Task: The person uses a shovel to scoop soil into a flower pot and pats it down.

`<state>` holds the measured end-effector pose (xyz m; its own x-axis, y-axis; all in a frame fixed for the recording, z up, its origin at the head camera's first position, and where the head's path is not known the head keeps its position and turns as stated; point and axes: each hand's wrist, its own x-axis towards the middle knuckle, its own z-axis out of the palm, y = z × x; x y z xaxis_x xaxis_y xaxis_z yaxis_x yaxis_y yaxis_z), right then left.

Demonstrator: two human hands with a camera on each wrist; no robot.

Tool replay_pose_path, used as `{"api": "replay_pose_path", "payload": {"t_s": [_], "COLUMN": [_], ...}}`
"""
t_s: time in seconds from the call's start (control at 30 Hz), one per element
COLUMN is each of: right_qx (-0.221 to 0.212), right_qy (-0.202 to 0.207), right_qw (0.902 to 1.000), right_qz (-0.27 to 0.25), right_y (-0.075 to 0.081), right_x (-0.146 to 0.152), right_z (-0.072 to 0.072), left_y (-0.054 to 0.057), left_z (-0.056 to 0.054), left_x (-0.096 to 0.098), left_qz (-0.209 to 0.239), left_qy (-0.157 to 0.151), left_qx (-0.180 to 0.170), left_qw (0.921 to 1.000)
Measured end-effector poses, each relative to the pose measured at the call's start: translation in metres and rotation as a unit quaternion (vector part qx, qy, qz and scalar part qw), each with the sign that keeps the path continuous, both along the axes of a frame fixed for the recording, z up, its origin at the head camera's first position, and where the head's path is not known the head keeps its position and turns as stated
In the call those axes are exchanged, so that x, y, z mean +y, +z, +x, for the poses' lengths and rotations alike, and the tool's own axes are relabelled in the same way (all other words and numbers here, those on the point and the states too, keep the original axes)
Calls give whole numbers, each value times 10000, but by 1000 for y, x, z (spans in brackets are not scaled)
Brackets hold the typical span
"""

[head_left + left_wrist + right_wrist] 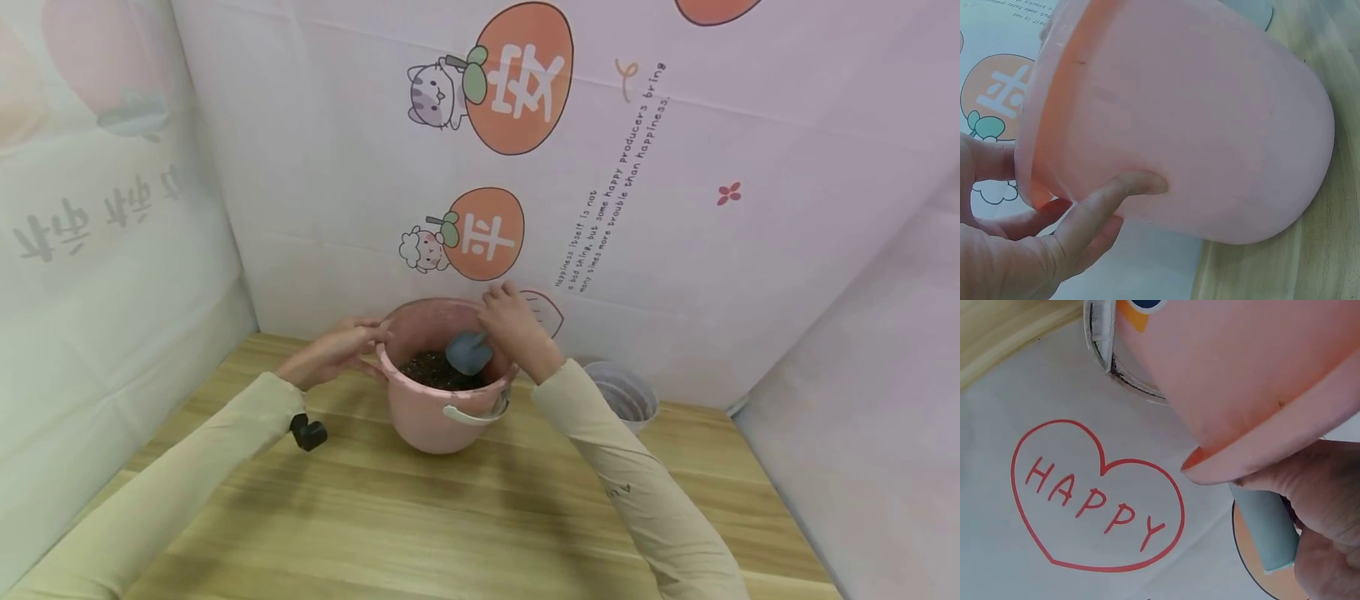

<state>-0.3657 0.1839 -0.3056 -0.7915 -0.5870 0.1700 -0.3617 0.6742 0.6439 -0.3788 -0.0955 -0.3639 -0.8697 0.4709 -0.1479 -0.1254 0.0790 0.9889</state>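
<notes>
A pink bucket (427,427) stands on the wooden table with dark soil (431,371) inside. My left hand (337,348) grips its left rim; in the left wrist view one finger (1138,182) presses along the outer wall while others curl at the rim. Over the right side of the bucket, my right hand (519,327) holds a blue-grey trowel. Its blade (468,354) is tilted down inside the bucket, close over the soil. The right wrist view shows the trowel's handle (1265,528) in that hand, just beyond the bucket's rim.
A white bail handle (459,413) hangs at the bucket's front right. Behind the right forearm stands a pale ribbed pot (626,392). Printed white cloth (337,208) closes off the back and sides of the wooden table (375,517).
</notes>
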Motion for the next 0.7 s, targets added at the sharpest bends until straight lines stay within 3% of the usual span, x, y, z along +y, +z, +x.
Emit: {"api": "replay_pose_path", "payload": {"t_s": [0.4,0.6,0.7], "right_qx": [500,457,694], "right_qy": [-515,148,491], "right_qw": [9971,9968,9929], "right_qz": [260,645,834], "right_y": [1,-21,-30], "right_x": [-8,-9,-7], "right_z": [4,-5,-9], "left_y": [-3,-3,-3], "left_z": [0,4,4], "left_x": [8,14,17], "left_qz": [120,176,202], "left_qy": [34,35,65], "left_qx": [50,94,104], "left_qw": [9999,9998,9997]}}
